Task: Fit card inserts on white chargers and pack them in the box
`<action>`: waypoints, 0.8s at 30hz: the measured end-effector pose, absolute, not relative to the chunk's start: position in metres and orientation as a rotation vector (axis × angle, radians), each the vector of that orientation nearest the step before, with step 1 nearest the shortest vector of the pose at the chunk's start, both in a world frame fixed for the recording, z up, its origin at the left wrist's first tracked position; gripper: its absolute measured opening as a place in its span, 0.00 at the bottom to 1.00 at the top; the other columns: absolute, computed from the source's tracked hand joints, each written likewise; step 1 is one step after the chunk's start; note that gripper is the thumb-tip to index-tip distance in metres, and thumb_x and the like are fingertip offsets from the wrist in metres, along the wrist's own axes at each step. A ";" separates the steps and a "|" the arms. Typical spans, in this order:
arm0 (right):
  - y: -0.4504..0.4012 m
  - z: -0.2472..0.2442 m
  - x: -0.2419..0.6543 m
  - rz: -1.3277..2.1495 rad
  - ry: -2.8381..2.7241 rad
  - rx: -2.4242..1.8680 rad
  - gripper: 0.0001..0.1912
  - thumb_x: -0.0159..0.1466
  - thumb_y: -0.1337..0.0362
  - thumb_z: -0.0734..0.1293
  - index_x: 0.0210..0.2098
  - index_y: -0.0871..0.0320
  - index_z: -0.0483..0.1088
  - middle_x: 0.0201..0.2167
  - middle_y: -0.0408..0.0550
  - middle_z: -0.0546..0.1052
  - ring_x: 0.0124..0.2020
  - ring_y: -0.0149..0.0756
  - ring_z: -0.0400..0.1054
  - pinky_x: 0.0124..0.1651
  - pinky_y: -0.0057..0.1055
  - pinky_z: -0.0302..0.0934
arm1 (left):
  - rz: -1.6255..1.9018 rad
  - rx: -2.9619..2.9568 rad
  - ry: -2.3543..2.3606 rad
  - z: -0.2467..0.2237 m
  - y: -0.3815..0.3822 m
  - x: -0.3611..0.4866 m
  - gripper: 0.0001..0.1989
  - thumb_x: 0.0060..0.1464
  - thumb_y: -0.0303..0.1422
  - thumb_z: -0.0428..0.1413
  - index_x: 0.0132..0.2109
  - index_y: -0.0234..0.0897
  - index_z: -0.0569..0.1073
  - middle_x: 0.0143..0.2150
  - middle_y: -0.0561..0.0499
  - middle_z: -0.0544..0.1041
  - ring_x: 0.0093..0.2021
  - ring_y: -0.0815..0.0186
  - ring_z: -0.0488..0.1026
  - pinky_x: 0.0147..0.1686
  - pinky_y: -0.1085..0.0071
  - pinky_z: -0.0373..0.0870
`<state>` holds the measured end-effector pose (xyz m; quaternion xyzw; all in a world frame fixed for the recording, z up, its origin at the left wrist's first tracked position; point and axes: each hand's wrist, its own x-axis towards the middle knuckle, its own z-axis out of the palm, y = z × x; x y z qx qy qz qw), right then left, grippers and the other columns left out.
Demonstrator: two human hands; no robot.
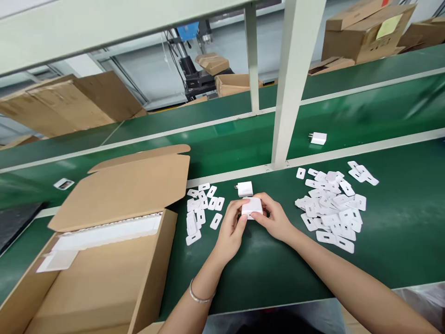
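Observation:
Between both hands I hold a white charger [251, 207] just above the green bench. My left hand [232, 225] is closed on its left side, and my right hand [274, 218] grips its right side with the thumb across the front. Right behind it lies a second white charger [245, 189] with its prongs pointing left. Left of my hands is a small scatter of white slotted plates [201, 202]. A larger heap of white slotted plates [333, 204] spreads to the right of my right hand.
An open cardboard box [153, 273] with white pieces along its back wall stands at left. Behind the bench runs a green conveyor belt [222, 148] carrying another charger [317, 138] and a white piece [63, 184]. A pale upright post [290, 83] rises from the bench's back edge.

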<state>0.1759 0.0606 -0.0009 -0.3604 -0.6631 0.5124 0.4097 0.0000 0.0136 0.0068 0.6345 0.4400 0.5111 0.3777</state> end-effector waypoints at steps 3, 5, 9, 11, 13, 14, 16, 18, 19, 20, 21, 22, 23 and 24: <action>0.059 0.003 0.178 1.218 -1.724 -0.890 0.19 0.65 0.49 0.72 0.46 0.55 0.70 0.32 0.40 0.67 0.28 0.29 0.56 0.32 0.29 0.52 | 1.338 1.698 1.060 0.003 0.015 -0.005 0.14 0.74 0.42 0.49 0.60 0.47 0.72 0.50 0.47 0.71 0.48 0.62 0.72 0.46 0.67 0.70; 0.057 0.005 0.179 1.191 -1.737 -0.882 0.19 0.65 0.49 0.72 0.46 0.54 0.69 0.30 0.40 0.66 0.28 0.29 0.56 0.32 0.29 0.52 | 1.379 1.751 1.032 0.000 0.017 -0.007 0.14 0.74 0.43 0.50 0.59 0.47 0.73 0.48 0.47 0.70 0.46 0.63 0.71 0.43 0.69 0.69; 0.053 0.006 0.176 1.171 -1.738 -0.846 0.20 0.66 0.46 0.71 0.47 0.54 0.68 0.31 0.41 0.66 0.29 0.30 0.58 0.32 0.29 0.55 | 1.463 1.782 1.038 -0.003 0.018 -0.005 0.13 0.74 0.43 0.50 0.57 0.46 0.74 0.47 0.48 0.70 0.46 0.63 0.70 0.42 0.69 0.68; 0.052 0.005 0.175 1.169 -1.742 -0.829 0.20 0.68 0.46 0.68 0.48 0.54 0.67 0.35 0.43 0.68 0.31 0.32 0.60 0.34 0.30 0.57 | 1.476 1.793 1.053 -0.003 0.017 -0.002 0.13 0.74 0.43 0.50 0.57 0.46 0.74 0.47 0.48 0.70 0.46 0.63 0.70 0.42 0.69 0.68; 0.052 0.005 0.174 1.166 -1.756 -0.817 0.19 0.71 0.46 0.64 0.49 0.54 0.67 0.37 0.44 0.69 0.33 0.32 0.61 0.36 0.30 0.59 | 1.480 1.797 1.075 -0.002 0.017 0.000 0.13 0.74 0.43 0.50 0.56 0.46 0.74 0.47 0.48 0.70 0.47 0.62 0.71 0.43 0.68 0.68; 0.053 0.006 0.175 1.159 -1.765 -0.817 0.18 0.72 0.46 0.64 0.49 0.54 0.67 0.37 0.44 0.69 0.33 0.33 0.61 0.36 0.31 0.60 | 1.483 1.784 1.089 -0.002 0.018 0.000 0.13 0.74 0.44 0.50 0.56 0.45 0.74 0.48 0.48 0.71 0.47 0.62 0.71 0.44 0.67 0.69; 0.055 0.008 0.176 1.131 -1.783 -0.834 0.18 0.71 0.47 0.64 0.50 0.54 0.67 0.37 0.45 0.70 0.32 0.33 0.61 0.36 0.31 0.60 | 1.474 1.731 1.111 0.000 0.019 0.001 0.15 0.73 0.46 0.49 0.54 0.44 0.74 0.48 0.47 0.72 0.48 0.61 0.72 0.46 0.65 0.71; 0.057 0.010 0.179 1.074 -1.809 -0.867 0.19 0.69 0.48 0.67 0.51 0.54 0.68 0.37 0.45 0.72 0.32 0.33 0.61 0.36 0.31 0.59 | 1.434 1.671 1.117 0.002 0.020 0.002 0.17 0.73 0.48 0.49 0.55 0.43 0.73 0.51 0.45 0.74 0.52 0.58 0.74 0.50 0.62 0.72; 0.058 0.012 0.180 1.040 -1.822 -0.880 0.19 0.68 0.48 0.68 0.51 0.54 0.69 0.37 0.45 0.72 0.32 0.33 0.61 0.36 0.31 0.59 | 1.408 1.652 1.118 0.003 0.020 0.002 0.18 0.73 0.49 0.48 0.55 0.43 0.73 0.53 0.44 0.74 0.54 0.57 0.74 0.53 0.61 0.72; 0.059 0.013 0.181 1.005 -1.834 -0.889 0.20 0.68 0.48 0.69 0.50 0.54 0.69 0.37 0.45 0.73 0.32 0.33 0.61 0.36 0.31 0.59 | 1.390 1.644 1.116 0.004 0.020 0.003 0.19 0.73 0.49 0.48 0.56 0.43 0.73 0.54 0.43 0.74 0.56 0.56 0.73 0.55 0.59 0.72; 0.059 0.013 0.182 0.974 -1.841 -0.893 0.20 0.67 0.47 0.69 0.50 0.54 0.70 0.36 0.45 0.73 0.32 0.33 0.61 0.36 0.32 0.59 | 1.384 1.647 1.113 0.005 0.020 0.003 0.19 0.73 0.50 0.48 0.56 0.43 0.73 0.55 0.42 0.75 0.58 0.55 0.73 0.55 0.59 0.72; 0.059 0.014 0.183 0.947 -1.844 -0.895 0.20 0.67 0.46 0.69 0.49 0.55 0.70 0.36 0.45 0.73 0.31 0.34 0.61 0.36 0.32 0.59 | 1.390 1.656 1.109 0.006 0.020 0.003 0.20 0.72 0.50 0.48 0.55 0.43 0.73 0.55 0.42 0.75 0.58 0.55 0.73 0.55 0.59 0.72; 0.059 0.014 0.183 0.927 -1.843 -0.889 0.21 0.68 0.46 0.68 0.49 0.55 0.70 0.35 0.45 0.73 0.31 0.34 0.61 0.35 0.32 0.59 | 1.405 1.670 1.100 0.006 0.020 0.004 0.20 0.72 0.51 0.48 0.55 0.42 0.74 0.55 0.42 0.74 0.58 0.55 0.73 0.54 0.59 0.73; 0.058 0.014 0.184 0.911 -1.842 -0.878 0.21 0.68 0.45 0.67 0.49 0.55 0.70 0.36 0.46 0.73 0.31 0.34 0.61 0.35 0.32 0.59 | 1.425 1.685 1.084 0.007 0.020 0.004 0.20 0.72 0.51 0.49 0.54 0.42 0.74 0.55 0.42 0.74 0.57 0.56 0.74 0.52 0.60 0.73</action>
